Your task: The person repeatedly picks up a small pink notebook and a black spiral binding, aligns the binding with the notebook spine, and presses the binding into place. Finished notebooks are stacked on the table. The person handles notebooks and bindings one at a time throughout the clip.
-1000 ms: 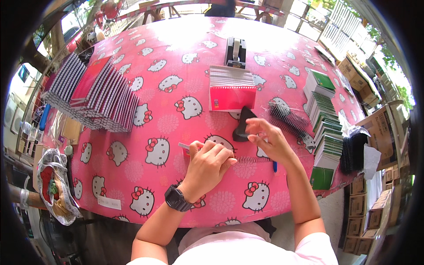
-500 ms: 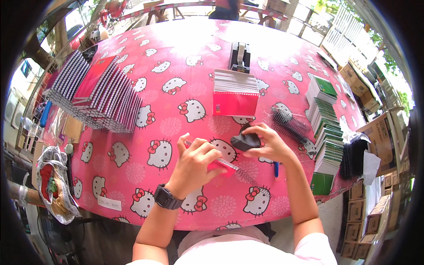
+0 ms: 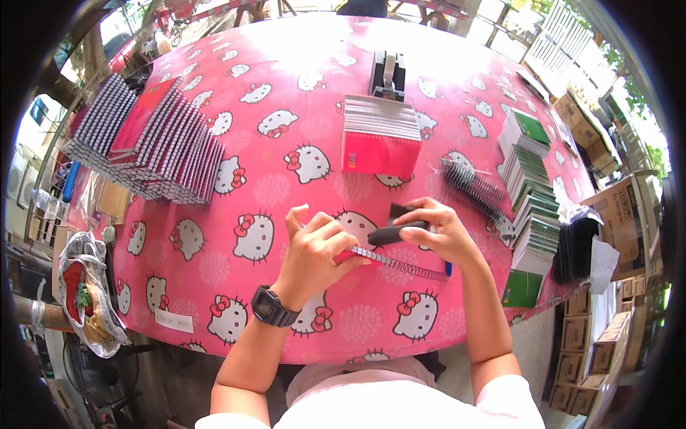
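Observation:
My left hand (image 3: 312,250) is closed around a small pink-red notebook (image 3: 349,255), which it mostly covers. A dark spiral coil (image 3: 411,267) runs along the notebook's edge, and its loose end stretches right over the table. My right hand (image 3: 444,230) grips a soft-looking dark grey pad (image 3: 391,234) between thumb and fingers, just above the coil. Whether the pad touches the coil I cannot tell. Beyond both hands sits a block of unbound pink-covered notebooks (image 3: 381,151) with punched edges.
Spiral-bound notebooks (image 3: 168,146) are stacked at the left. On the right are a row of green-covered notebooks (image 3: 532,222) and loose black coils (image 3: 471,187). A tape dispenser (image 3: 388,75) stands behind the pink block. The pink patterned table (image 3: 271,193) has a curved near edge.
The notebook's coiled edge has turned flatter, and the coil now stretches farther right. My right hand has tilted the grey pad lower, over the coil. The view has shifted slightly.

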Demonstrator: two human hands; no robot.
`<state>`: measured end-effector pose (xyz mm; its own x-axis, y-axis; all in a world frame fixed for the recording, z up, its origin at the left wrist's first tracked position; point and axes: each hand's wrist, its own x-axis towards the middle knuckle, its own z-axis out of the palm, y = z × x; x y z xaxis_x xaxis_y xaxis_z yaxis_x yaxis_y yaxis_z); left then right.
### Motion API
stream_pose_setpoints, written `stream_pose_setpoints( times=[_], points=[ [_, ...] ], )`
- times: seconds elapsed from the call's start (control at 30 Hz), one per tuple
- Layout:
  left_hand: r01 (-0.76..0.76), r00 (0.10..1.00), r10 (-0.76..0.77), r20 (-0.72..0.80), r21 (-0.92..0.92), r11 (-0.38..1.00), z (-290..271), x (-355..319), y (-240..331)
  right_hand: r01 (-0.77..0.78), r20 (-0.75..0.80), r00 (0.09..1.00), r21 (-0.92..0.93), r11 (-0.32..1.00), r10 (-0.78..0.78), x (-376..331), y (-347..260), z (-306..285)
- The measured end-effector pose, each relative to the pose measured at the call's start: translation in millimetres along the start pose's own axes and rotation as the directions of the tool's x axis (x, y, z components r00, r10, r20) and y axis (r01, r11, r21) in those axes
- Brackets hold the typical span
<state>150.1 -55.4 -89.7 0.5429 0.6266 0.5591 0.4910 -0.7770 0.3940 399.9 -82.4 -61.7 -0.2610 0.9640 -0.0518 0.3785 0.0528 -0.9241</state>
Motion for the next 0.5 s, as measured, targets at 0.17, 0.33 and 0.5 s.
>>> stream_pose_setpoints(
  times=[0.17,0.33,0.5],
  points=[
    [0.12,0.991,-0.125,-0.051,-0.088,0.989,2,0,-1,0.004,0.004,1.0,-0.071,0.997,-0.004,6,-1,10],
    [0.385,0.902,-0.414,0.122,-0.662,0.643,2,-5,-34,0.191,0.08,0.964,0.46,0.867,-0.254,3,0,9],
    [0.364,0.919,-0.286,0.271,-0.861,0.354,26,-18,-50,0.022,0.011,1.0,0.222,0.975,-0.025,6,7,13]
  ],
)
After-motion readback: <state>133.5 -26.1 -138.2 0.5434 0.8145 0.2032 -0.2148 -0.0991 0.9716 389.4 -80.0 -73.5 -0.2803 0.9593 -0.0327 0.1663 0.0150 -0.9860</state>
